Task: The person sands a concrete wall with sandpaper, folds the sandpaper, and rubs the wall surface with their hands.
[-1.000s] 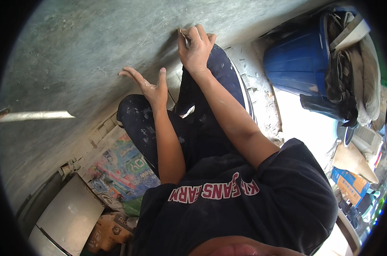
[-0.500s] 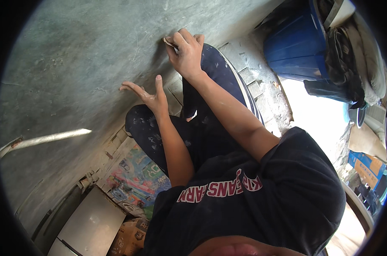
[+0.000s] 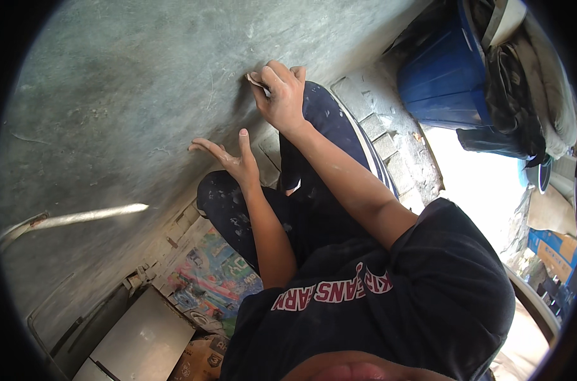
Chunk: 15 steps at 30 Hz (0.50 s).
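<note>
The grey-green wall [image 3: 110, 95] fills the upper left. Up against it, my right hand [image 3: 282, 95] pinches a thin folded piece of what looks like sandpaper [image 3: 254, 80]; only its edge shows between thumb and fingers. Lower and to the left, my left hand [image 3: 237, 165] is open, fingers stretched toward the wall and thumb raised. It holds nothing, and I cannot tell whether its fingertips touch the surface. Pale dust covers both hands.
My bent knees, in dark dusty trousers [image 3: 228, 203], are close to the wall. A blue bin [image 3: 438, 82] stands at the upper right, with dark cloth beside it. A pale strip [image 3: 98, 213] crosses the wall at left. A white box-like panel [image 3: 142, 333] and cardboard box [image 3: 199, 359] sit at lower left.
The whole view has shifted slightly, so wall, bin and hands all appear a little lower and farther right. Both hands keep the same pose; the right still pinches the folded piece.
</note>
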{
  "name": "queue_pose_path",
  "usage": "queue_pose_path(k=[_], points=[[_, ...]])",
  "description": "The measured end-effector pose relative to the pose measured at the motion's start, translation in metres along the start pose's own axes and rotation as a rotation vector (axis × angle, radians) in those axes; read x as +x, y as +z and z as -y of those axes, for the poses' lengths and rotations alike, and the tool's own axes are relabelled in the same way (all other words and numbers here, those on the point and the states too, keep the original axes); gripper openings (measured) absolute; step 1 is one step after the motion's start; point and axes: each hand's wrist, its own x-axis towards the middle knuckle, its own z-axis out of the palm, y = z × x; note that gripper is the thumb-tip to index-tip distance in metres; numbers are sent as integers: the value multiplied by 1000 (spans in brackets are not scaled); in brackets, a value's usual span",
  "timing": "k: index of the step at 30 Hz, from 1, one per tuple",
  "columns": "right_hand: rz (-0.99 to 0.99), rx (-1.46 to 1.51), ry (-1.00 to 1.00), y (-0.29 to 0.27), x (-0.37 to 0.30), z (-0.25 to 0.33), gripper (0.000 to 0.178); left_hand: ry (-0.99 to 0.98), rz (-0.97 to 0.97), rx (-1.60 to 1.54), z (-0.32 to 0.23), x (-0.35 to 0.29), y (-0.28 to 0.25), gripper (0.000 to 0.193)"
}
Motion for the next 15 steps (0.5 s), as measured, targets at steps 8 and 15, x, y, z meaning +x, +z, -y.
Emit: queue_pose_path(k=[8, 15], points=[[3, -28, 10, 0, 3, -7, 20, -7, 24, -84, -13, 4, 7, 108], [155, 419, 596, -2, -13, -5, 10, 20, 11, 36, -1, 1, 1, 105]])
